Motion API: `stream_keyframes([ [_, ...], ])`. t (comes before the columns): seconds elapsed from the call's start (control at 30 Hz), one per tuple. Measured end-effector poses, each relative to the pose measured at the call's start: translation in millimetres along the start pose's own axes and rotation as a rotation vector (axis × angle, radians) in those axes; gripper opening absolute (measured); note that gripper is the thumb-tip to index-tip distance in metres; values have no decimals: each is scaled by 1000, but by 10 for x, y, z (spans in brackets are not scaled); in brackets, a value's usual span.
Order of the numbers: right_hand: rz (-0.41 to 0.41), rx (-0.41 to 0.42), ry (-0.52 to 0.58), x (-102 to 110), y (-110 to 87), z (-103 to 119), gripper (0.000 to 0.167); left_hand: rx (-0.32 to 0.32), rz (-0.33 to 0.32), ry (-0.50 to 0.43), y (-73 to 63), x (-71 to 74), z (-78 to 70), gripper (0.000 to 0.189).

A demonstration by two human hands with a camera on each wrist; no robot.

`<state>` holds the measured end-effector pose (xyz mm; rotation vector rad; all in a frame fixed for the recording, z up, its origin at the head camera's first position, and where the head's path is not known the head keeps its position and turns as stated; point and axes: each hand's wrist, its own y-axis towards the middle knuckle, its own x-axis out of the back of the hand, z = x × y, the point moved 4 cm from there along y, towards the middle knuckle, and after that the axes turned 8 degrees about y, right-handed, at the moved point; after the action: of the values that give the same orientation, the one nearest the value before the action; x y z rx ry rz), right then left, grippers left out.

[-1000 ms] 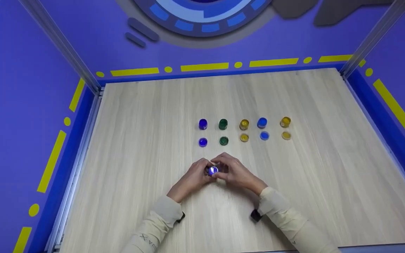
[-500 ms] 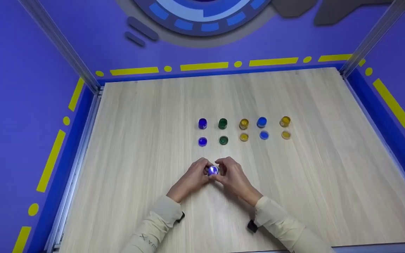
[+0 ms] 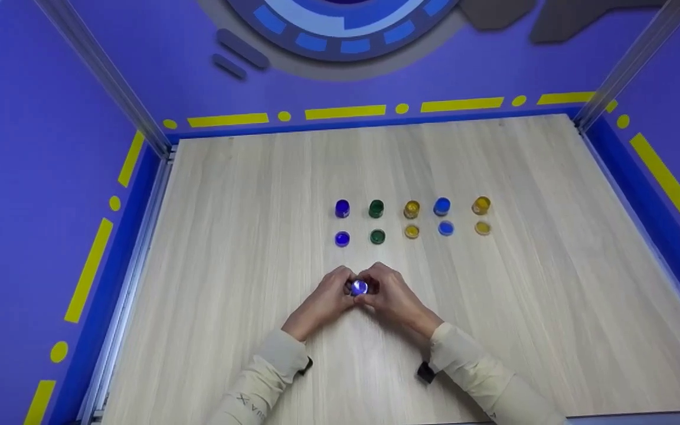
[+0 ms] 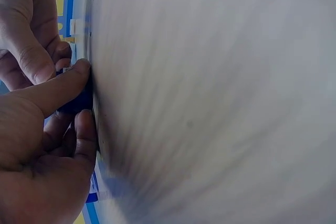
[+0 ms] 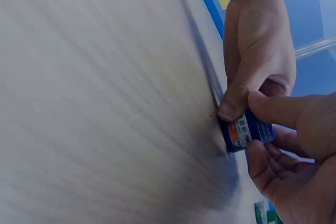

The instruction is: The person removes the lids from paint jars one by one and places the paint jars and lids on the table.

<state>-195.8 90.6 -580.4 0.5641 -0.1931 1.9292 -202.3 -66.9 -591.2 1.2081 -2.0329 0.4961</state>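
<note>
Between both hands is a small paint jar (image 3: 359, 287), dark blue with a shiny top in the head view. Its printed label and ribbed lid (image 5: 265, 132) show in the right wrist view. My left hand (image 3: 327, 296) grips the jar's body low, at the tabletop. Thumb and fingers of my right hand (image 3: 396, 300) pinch round the lid from the other side. Part of the jar (image 4: 80, 100) is visible past the fingers in the left wrist view; the rest is covered.
Beyond the hands stands a row of open paint jars: violet-blue (image 3: 342, 208), green (image 3: 376, 208), yellow (image 3: 411, 209), blue (image 3: 442, 206) and dark yellow (image 3: 481, 205). A lid lies before each, such as the green lid (image 3: 378, 236). Blue panels (image 3: 39, 177) enclose the wooden table (image 3: 228, 236).
Half a second ago the right forefinger was lifted off the jar; now it closes in against it. The right wrist has turned slightly. My left hand and the row of jars stay put.
</note>
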Motion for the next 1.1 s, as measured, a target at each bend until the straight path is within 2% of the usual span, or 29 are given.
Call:
stream_keyframes([
  [0.13, 54, 4, 14, 21, 22, -28, 34, 13, -10, 2, 0, -10, -5, 25],
  [0.3, 137, 25, 39, 73, 62, -67, 33, -5, -21, -16, -5, -10, -24, 25],
  [0.57, 282, 158, 34, 149, 138, -82, 32, -23, 1, 18, -19, -8, -32, 26],
  [0.7, 309, 169, 54, 160, 123, -95, 39, -21, 10, 31, -19, -10, -30, 28],
  [0.77, 294, 143, 51, 171, 96, -95, 46, -12, 14, 32, -18, -15, -25, 29],
  [0.87, 219, 94, 35, 192, 46, -85, 50, 5, 23, 17, -16, -19, -23, 28],
  [1.0, 73, 57, 17, 186, -2, -54, 44, 22, 24, -11, -13, -10, -24, 26],
  [1.1, -31, 58, -5, 146, -30, -31, 39, 18, 18, -11, -11, -3, -25, 26],
])
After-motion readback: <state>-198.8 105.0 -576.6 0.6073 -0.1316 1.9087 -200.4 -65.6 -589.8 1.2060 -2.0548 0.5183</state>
